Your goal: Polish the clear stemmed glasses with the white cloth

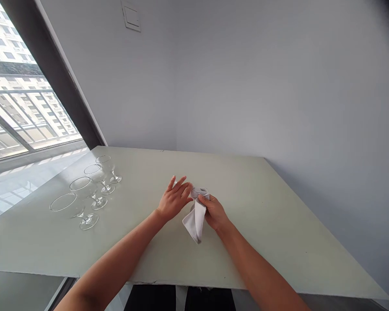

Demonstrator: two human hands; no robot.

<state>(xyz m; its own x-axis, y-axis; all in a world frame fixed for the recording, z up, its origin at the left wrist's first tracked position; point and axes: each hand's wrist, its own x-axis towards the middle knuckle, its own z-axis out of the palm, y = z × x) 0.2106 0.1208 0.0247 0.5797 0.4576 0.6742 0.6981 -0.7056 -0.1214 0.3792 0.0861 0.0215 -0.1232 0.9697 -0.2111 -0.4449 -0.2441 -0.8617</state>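
Note:
My right hand (pixel 215 212) is closed on a white cloth (pixel 195 221), its thumb on top and a folded end hanging toward the table's front edge. At the cloth's upper end, a clear rounded glass edge (pixel 199 190) shows, apparently a wine glass partly wrapped in the cloth. My left hand (pixel 175 199) pinches this wine glass between thumb and forefinger, while its other fingers stretch outward. A small glint of glass shows behind those fingers. Most of the glass is hidden by the cloth and my hands.
Several clear stemmed glasses (pixel 89 221) stand in a slanting row on the left of the pale table (pixel 278 242). Grey walls (pixel 246 77) border the table behind and on the right. A window (pixel 22 86) with a railing outside is at left.

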